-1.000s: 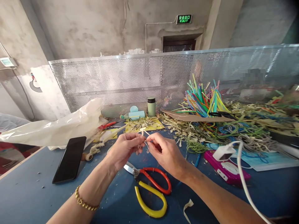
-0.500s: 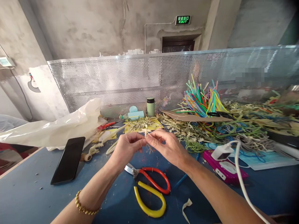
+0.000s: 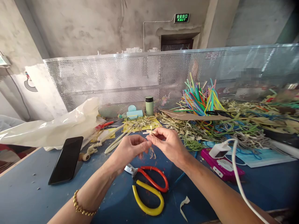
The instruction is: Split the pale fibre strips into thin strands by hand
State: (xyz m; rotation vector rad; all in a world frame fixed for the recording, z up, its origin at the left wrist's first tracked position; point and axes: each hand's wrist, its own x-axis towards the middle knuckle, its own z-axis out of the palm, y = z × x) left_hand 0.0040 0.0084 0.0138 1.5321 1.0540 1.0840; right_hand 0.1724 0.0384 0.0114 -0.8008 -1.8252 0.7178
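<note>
Between my right thumb and fingers is a small pale knotted piece of dried plant strips, with short ends sticking out at the top and left. Thin brownish strands dangle beneath it. My right hand pinches this piece. Close against it, my left hand has thumb and fingers drawn together; whatever lies between them is hidden. Below both hands, scissors with one red and one yellow handle lie on the blue table.
At left lie a black phone and a white plastic bag. Dried strips, cords and colourful pipe cleaners are heaped at right, near a magenta power box with a white cable. A green bottle stands behind.
The knotted piece has shifted slightly right with my right hand and shows more. My left fingertips have moved lower, beneath its knot. The view has turned slightly.
</note>
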